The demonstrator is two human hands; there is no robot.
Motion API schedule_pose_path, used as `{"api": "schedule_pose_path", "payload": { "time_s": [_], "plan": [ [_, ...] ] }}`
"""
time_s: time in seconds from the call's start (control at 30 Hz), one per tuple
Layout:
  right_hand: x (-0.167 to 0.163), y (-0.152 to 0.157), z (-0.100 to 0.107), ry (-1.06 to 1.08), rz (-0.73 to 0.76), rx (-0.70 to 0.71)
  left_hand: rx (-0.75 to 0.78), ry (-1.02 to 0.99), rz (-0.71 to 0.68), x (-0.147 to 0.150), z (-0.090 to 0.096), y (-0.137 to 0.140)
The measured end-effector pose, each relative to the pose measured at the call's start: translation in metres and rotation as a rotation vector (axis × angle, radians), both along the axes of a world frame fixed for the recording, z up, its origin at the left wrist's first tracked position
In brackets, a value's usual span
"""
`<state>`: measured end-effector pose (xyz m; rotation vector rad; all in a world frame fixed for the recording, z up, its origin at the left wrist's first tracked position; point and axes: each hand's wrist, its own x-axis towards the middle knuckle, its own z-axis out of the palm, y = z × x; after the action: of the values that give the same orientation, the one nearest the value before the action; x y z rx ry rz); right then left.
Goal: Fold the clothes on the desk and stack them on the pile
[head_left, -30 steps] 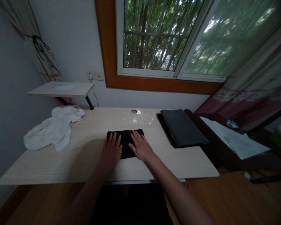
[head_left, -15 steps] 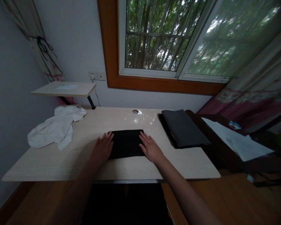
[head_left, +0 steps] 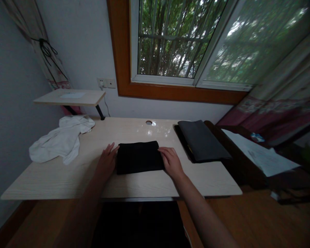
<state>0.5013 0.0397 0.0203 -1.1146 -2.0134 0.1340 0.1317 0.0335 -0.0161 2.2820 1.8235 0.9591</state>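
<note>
A folded black cloth (head_left: pixel 140 157) lies flat on the desk in front of me, roughly a rectangle. My right hand (head_left: pixel 172 162) is at its right edge, with fingertips and thumb closed on the upper right corner. At the left edge is my left hand (head_left: pixel 107 161), its fingers apart and the fingertips by the upper left corner. Its thumb is hard to make out against the dark cloth.
The pale wooden desk (head_left: pixel 142 186) stands under a window. A crumpled white cloth (head_left: pixel 64 139) lies on the left, below a small raised shelf (head_left: pixel 69 98). Dark grey folders (head_left: pixel 204 141) are on the right. Beyond them, papers (head_left: pixel 258 153) rest on a dark surface.
Both hands lay flat on the black cloth's sides. Now the left has slid outward to its edge, and the right has drawn its fingers together at the right corner.
</note>
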Motion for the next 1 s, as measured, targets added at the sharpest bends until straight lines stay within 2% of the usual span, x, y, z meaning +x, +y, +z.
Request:
{"api": "schedule_pose_path", "payload": {
  "time_s": [0.17,0.3,0.4,0.5,0.7,1.0],
  "plan": [
    [-0.01,-0.012,0.008,-0.193,0.205,-0.004,0.08,-0.124,-0.133,0.005,0.022,-0.009],
    [-0.015,-0.013,0.01,-0.3,0.285,-0.078,0.071,-0.03,-0.322,0.019,0.039,-0.02],
    [-0.016,-0.011,0.01,-0.312,0.295,-0.098,0.06,0.059,-0.489,0.03,0.041,-0.026],
    [-0.015,-0.01,0.008,-0.315,0.291,-0.08,0.051,0.144,-0.59,0.038,0.04,-0.028],
    [-0.014,-0.007,-0.001,-0.333,0.241,-0.042,0.048,0.242,-0.563,0.044,0.036,-0.025],
    [-0.01,0.002,-0.003,-0.297,0.011,-0.08,0.046,0.266,-0.487,0.042,0.032,-0.021]
  ]
}}
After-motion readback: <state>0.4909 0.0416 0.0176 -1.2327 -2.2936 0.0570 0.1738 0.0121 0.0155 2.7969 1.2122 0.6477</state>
